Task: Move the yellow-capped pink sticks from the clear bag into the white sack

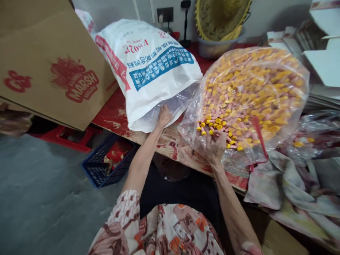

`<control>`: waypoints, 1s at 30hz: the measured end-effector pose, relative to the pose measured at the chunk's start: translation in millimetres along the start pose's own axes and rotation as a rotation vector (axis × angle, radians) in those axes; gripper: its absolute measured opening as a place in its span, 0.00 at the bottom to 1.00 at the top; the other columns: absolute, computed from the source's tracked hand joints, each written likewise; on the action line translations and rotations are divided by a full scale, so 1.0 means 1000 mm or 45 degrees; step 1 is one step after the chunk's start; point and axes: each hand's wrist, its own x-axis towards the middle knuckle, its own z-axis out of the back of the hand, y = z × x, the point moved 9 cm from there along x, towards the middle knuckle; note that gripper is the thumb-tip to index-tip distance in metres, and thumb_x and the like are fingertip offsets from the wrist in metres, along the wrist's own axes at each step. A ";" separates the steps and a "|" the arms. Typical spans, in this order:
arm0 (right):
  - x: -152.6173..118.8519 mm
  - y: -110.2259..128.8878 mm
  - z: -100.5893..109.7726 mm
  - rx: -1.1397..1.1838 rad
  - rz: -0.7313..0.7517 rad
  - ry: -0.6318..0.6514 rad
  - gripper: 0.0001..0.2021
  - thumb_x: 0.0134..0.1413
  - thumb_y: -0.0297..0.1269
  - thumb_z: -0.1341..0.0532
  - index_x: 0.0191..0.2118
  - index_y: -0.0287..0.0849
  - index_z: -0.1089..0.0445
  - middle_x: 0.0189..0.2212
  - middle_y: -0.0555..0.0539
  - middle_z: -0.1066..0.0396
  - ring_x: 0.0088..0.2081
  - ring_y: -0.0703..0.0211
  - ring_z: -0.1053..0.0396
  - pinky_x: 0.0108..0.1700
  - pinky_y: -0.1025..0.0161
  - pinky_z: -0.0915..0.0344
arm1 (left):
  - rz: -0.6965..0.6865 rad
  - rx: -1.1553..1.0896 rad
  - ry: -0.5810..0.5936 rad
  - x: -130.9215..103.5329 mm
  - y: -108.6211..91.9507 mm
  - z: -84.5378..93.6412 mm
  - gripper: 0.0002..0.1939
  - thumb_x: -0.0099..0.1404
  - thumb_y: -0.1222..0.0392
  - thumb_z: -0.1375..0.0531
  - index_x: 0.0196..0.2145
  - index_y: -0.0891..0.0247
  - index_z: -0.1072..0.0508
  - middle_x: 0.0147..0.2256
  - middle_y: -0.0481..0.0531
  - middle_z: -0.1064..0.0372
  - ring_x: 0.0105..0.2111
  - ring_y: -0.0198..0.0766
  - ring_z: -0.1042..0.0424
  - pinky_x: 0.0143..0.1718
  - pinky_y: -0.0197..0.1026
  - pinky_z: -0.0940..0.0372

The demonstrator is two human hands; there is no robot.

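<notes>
My left hand reaches into the mouth of a white printed sack lying on the table. Its fingers are curled together by the sack's clear plastic liner, and what they hold is too small to make out. At the open edge of a large clear plastic bag, my right hand is at the small pink-and-yellow pieces. Those fingers are bent and somewhat apart, touching or close to the nearest pieces. The bag's film blurs part of that hand.
A big cardboard box stands at the left. Below the red table sits a blue crate. A basin with a yellow basket is behind. Crumpled cloths and stacked white cartons lie at the right.
</notes>
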 end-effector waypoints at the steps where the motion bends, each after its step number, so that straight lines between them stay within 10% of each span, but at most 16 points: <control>1: -0.001 0.001 -0.001 0.024 -0.007 0.015 0.11 0.76 0.49 0.42 0.49 0.46 0.32 0.44 0.41 0.27 0.45 0.46 0.26 0.48 0.49 0.23 | 0.006 -0.023 0.017 0.001 0.000 0.003 0.29 0.69 0.71 0.33 0.66 0.71 0.30 0.66 0.74 0.27 0.67 0.59 0.27 0.68 0.54 0.32; 8: -0.003 0.003 -0.009 0.116 -0.256 0.083 0.13 0.72 0.52 0.41 0.40 0.49 0.34 0.35 0.48 0.27 0.37 0.51 0.30 0.47 0.53 0.29 | 0.152 -0.578 0.004 -0.043 0.017 0.036 0.27 0.66 0.65 0.33 0.60 0.61 0.32 0.41 0.50 0.23 0.37 0.41 0.19 0.38 0.41 0.25; 16: -0.036 0.048 -0.058 0.977 -0.838 -0.037 0.24 0.66 0.64 0.33 0.42 0.49 0.35 0.35 0.50 0.24 0.35 0.57 0.26 0.39 0.62 0.28 | 0.078 -1.394 0.405 -0.162 -0.033 -0.019 0.31 0.63 0.34 0.25 0.49 0.58 0.27 0.39 0.53 0.20 0.35 0.39 0.19 0.36 0.40 0.25; 22: -0.037 0.046 -0.051 0.598 -0.455 0.449 0.18 0.75 0.56 0.38 0.38 0.48 0.26 0.36 0.47 0.25 0.35 0.54 0.29 0.41 0.58 0.26 | -0.164 -0.710 0.307 -0.161 -0.019 0.007 0.15 0.75 0.44 0.33 0.45 0.57 0.26 0.36 0.49 0.22 0.31 0.35 0.24 0.37 0.40 0.26; 30: 0.002 -0.012 -0.039 -0.037 -0.172 0.368 0.17 0.80 0.38 0.48 0.64 0.47 0.28 0.60 0.35 0.32 0.63 0.40 0.31 0.64 0.44 0.28 | -0.561 0.234 0.471 -0.153 -0.049 -0.016 0.06 0.75 0.61 0.33 0.43 0.58 0.29 0.43 0.57 0.22 0.43 0.51 0.23 0.52 0.51 0.29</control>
